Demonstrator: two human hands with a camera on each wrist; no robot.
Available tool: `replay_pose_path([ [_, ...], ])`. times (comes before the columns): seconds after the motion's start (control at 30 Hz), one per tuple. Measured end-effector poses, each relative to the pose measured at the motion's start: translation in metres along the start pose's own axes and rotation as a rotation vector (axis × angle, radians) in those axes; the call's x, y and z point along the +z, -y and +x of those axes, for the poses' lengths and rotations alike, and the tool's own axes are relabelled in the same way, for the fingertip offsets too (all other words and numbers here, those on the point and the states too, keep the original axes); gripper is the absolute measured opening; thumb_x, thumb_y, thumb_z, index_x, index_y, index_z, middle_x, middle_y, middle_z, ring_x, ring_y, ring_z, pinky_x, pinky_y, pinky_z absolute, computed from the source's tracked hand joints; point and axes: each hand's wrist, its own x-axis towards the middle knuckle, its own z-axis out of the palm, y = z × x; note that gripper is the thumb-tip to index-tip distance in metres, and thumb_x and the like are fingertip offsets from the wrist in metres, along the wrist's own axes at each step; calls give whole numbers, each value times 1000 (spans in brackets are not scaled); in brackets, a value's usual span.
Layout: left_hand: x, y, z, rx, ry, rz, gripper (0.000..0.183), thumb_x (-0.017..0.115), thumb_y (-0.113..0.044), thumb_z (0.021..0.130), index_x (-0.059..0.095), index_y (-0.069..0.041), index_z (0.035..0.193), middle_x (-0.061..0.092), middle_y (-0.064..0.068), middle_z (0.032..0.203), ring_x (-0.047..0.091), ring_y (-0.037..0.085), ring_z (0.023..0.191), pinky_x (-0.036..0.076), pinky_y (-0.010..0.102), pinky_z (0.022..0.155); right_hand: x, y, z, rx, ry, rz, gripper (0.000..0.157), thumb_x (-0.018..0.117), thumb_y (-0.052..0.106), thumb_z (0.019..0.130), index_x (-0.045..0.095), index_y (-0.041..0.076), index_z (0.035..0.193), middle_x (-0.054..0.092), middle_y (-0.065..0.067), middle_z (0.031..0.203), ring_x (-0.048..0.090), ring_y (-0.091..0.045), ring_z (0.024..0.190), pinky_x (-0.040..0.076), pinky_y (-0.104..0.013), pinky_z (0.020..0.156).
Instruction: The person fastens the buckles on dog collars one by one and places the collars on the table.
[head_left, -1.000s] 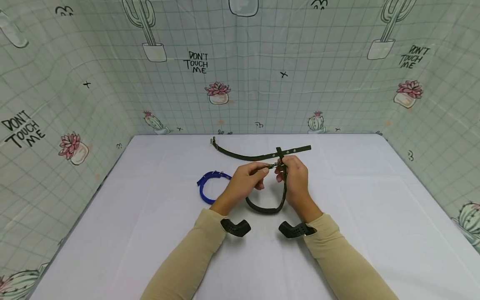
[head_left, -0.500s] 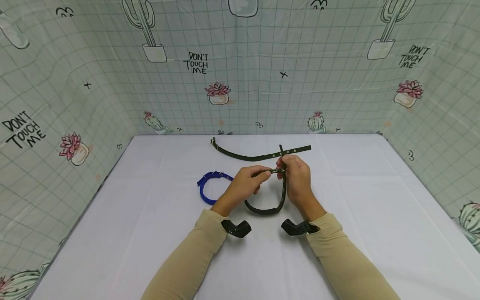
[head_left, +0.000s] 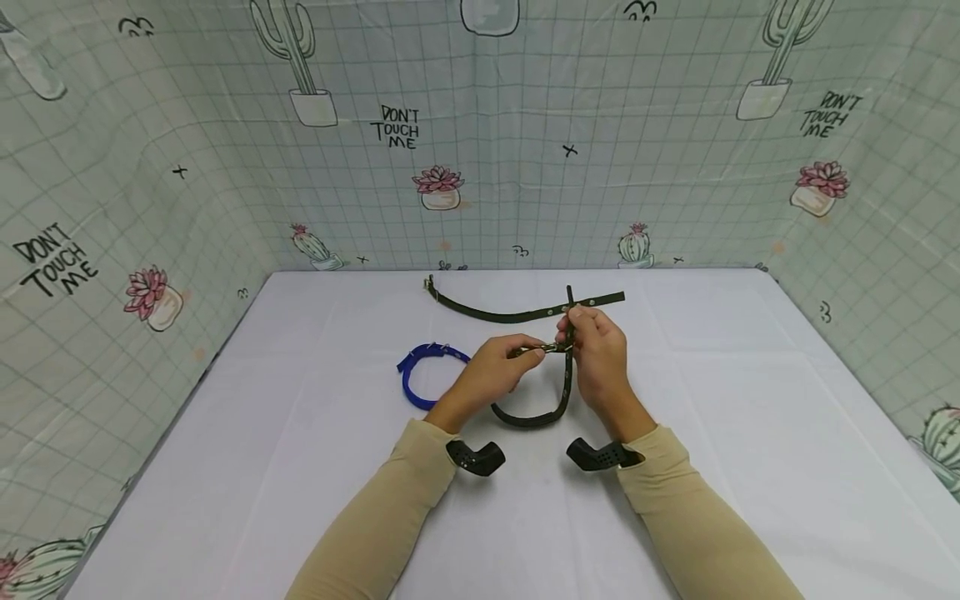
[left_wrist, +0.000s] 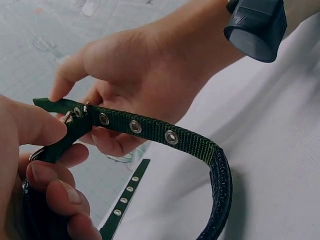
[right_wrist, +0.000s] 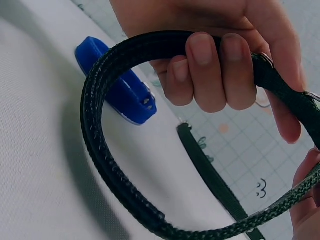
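The left hand (head_left: 495, 367) curls its fingers round one end of a dark green collar (head_left: 532, 422) and pinches it with the thumb. The right hand (head_left: 603, 354) pinches the strap near its other end, whose tip (head_left: 570, 293) sticks up beyond the fingers. Between the hands the collar hangs in a loop, its two ends crossing at metal fittings (head_left: 553, 347); whether the loop's low side touches the table (head_left: 225, 467) I cannot tell. Silver eyelets (left_wrist: 135, 126) line the strap.

A blue collar (head_left: 423, 351) lies in a ring on the table just beside the left hand, partly hidden by it. A second green collar (head_left: 506, 317) lies stretched in a shallow curve near the table's far edge, behind the hands.

Both arms wear tan sleeves (head_left: 375, 517), with a black camera (head_left: 476, 458) at each wrist. On the checked cloth (head_left: 510, 108) behind, one drawn pot (head_left: 313, 108) holds a tall cactus (head_left: 300, 58) and another holds a pink succulent (head_left: 438, 178).
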Motion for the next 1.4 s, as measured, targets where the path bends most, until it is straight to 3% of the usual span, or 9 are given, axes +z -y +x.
replay_pose_path([
  [0.1, 2, 0, 1, -5, -33, 33, 32, 61, -40, 99, 71, -19, 122, 68, 1, 88, 57, 12, 71, 46, 30, 64, 0, -1, -1, 1, 11, -5, 13, 54, 16, 104, 59, 4, 101, 61, -5, 85, 61, -13, 72, 52, -24, 70],
  [0.2, 3, 1, 2, -7, -70, 71, 34, 63, -48, 96, 73, -24, 119, 70, -10, 110, 61, 11, 95, 50, 34, 80, 0, -2, -2, -16, 28, -36, 15, 56, 19, 104, 59, 4, 101, 61, -5, 86, 61, -13, 73, 53, -24, 70],
  [0.3, 4, 2, 2, -1, -90, 87, 35, 64, -51, 96, 74, -25, 118, 69, -12, 114, 61, 12, 105, 50, 36, 86, 1, -4, -3, -42, 37, -77, 18, 57, 22, 104, 58, 4, 102, 61, -5, 87, 62, -13, 73, 54, -25, 70],
  [0.47, 4, 2, 1, -7, -81, 54, 31, 65, -47, 96, 75, -23, 115, 71, -5, 102, 63, 17, 82, 50, 33, 71, 2, -6, -2, -86, 34, -127, 20, 58, 23, 104, 58, 3, 105, 60, -6, 87, 62, -13, 70, 54, -25, 70],
  [0.57, 4, 1, 0, -6, -78, 0, 30, 66, -43, 96, 74, -19, 112, 68, 5, 84, 59, 19, 63, 46, 31, 59, 2, -7, -3, -106, 28, -157, 19, 57, 22, 104, 57, 3, 107, 60, -6, 86, 63, -12, 69, 54, -25, 70],
  [0.7, 7, 2, 0, 17, -101, -60, 26, 66, -37, 98, 73, -15, 110, 60, 7, 67, 54, 15, 58, 42, 28, 55, 2, -7, -3, -132, 5, -195, 20, 57, 24, 105, 58, 4, 107, 61, -5, 84, 65, -12, 68, 55, -26, 70],
  [0.97, 9, 4, 0, 22, -120, -116, 26, 64, -34, 100, 70, -13, 115, 62, 25, 87, 50, 14, 57, 40, 27, 53, 1, -7, -3, -147, -25, -229, 23, 59, 25, 103, 59, 2, 108, 64, -9, 83, 67, -13, 69, 56, -26, 71],
  [1.2, 8, 3, 0, -56, -73, -56, 34, 61, -42, 100, 74, -15, 117, 51, 2, 62, 46, 14, 55, 36, 29, 53, 2, -8, -4, -179, -32, -245, 21, 61, 23, 102, 60, 2, 105, 62, -7, 80, 62, -13, 67, 54, -24, 67],
  [1.4, 6, 4, 1, -42, -88, -169, 34, 59, -35, 102, 70, -7, 117, 52, 2, 64, 49, 15, 56, 40, 27, 53, 4, -9, -5, -193, -30, -249, 21, 63, 24, 102, 62, 3, 102, 62, -9, 78, 61, -13, 64, 48, -22, 57],
])
